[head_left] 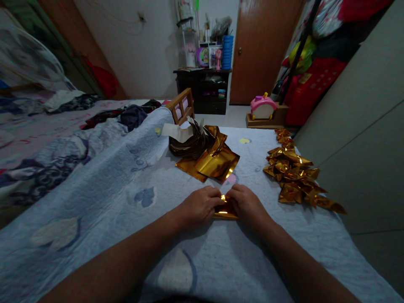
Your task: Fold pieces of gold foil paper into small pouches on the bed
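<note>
A sheet of shiny gold foil paper (226, 208) lies on the bedspread in front of me, its near edge straight and low. My left hand (202, 205) is closed on its left side, and my right hand (246, 203) on its right side, fingers curled over the top edge. Part of the sheet is hidden beneath the fingers. Just beyond my hands several loose gold sheets (217, 162) overlap, beside a fanned, curved stack of paper (188, 145) with pale backs. To the right sits a heap of folded gold paper pieces (293, 172) with pointed ends.
A pale blue bedspread (132, 223) with heart and leaf shapes covers the surface. Clothes (132, 117) lie at the left. Behind stand a small wooden frame (182, 105), a dark cabinet (203, 92) and a pink toy (263, 107). A pale panel (362, 126) borders the right.
</note>
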Action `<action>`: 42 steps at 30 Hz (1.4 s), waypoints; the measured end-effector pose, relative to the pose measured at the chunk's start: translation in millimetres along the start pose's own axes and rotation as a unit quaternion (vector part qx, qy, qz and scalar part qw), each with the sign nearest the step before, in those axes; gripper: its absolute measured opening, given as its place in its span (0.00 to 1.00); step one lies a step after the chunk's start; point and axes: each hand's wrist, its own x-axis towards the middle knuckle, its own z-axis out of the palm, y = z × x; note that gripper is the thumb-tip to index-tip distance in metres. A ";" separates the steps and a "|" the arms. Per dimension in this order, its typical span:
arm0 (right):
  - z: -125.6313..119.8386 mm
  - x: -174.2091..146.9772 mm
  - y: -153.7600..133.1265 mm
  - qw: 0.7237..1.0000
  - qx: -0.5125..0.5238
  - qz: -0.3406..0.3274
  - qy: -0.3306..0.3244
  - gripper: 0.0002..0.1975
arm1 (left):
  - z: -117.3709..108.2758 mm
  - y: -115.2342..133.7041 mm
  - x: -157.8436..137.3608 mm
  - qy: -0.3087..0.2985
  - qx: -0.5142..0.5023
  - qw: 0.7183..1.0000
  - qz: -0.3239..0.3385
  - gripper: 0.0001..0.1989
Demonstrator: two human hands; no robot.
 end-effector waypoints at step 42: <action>-4.2 -16.9 -28.5 0.991 -0.128 0.042 -0.009 0.17 | 2.0 -14.7 -7.5 -0.021 -0.028 0.999 0.026 0.27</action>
